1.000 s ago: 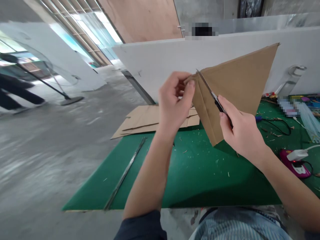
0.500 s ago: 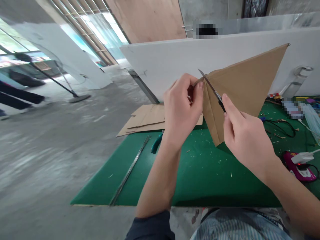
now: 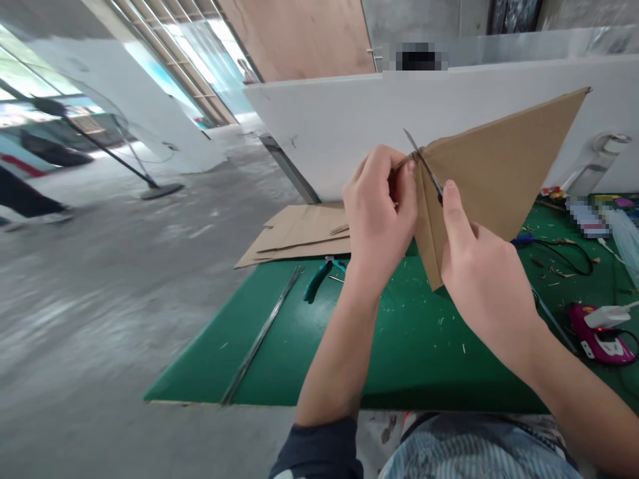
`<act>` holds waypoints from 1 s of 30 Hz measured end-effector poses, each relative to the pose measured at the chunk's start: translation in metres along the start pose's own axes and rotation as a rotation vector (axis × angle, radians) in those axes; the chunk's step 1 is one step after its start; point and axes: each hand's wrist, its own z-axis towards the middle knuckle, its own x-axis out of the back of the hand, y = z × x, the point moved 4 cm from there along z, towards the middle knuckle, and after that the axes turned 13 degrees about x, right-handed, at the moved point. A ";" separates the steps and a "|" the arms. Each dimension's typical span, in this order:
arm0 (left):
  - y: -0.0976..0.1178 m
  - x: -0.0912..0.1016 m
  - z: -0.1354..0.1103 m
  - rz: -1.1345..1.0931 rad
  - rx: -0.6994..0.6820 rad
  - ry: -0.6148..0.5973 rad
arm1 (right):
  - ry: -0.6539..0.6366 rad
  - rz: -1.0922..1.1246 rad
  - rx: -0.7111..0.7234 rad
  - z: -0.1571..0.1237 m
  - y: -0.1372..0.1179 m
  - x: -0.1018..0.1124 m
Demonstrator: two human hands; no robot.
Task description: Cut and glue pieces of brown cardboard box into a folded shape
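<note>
My left hand (image 3: 382,193) pinches the upper left corner of a folded brown cardboard piece (image 3: 494,166) between thumb and fingers. The cardboard stands up above the table, with a crease down its narrow left flap. My right hand (image 3: 486,279) is closed round the dark handle of a thin knife (image 3: 428,165), thumb laid along it. Its blade slants up and left across the cardboard's top edge, close to my left fingertips. How deep the blade sits in the cardboard cannot be made out, and my right palm hides most of the handle.
On the green table (image 3: 399,359) lie teal-handled pliers (image 3: 317,283), a bundle of thin metal rods (image 3: 262,336) and flat cardboard sheets (image 3: 304,229). A magenta device (image 3: 602,336) with a white plug and dark cables sits at right. A white panel (image 3: 324,133) rises behind.
Both hands and the cardboard appear slightly further right as the view shifts. My left forearm now uncovers more of the pliers. The blade stays at the cardboard's top edge.
</note>
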 end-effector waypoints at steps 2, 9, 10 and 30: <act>-0.002 -0.001 0.000 -0.028 0.047 -0.027 | 0.003 -0.015 -0.033 -0.004 -0.002 -0.002; -0.001 -0.001 -0.001 -0.117 0.065 -0.068 | -0.051 0.110 -0.037 0.011 0.004 -0.001; -0.002 -0.001 -0.001 -0.132 0.067 -0.073 | -0.045 0.123 -0.036 0.012 0.005 -0.002; -0.006 -0.002 0.002 -0.198 0.160 -0.058 | -0.082 0.105 -0.092 -0.003 0.005 -0.019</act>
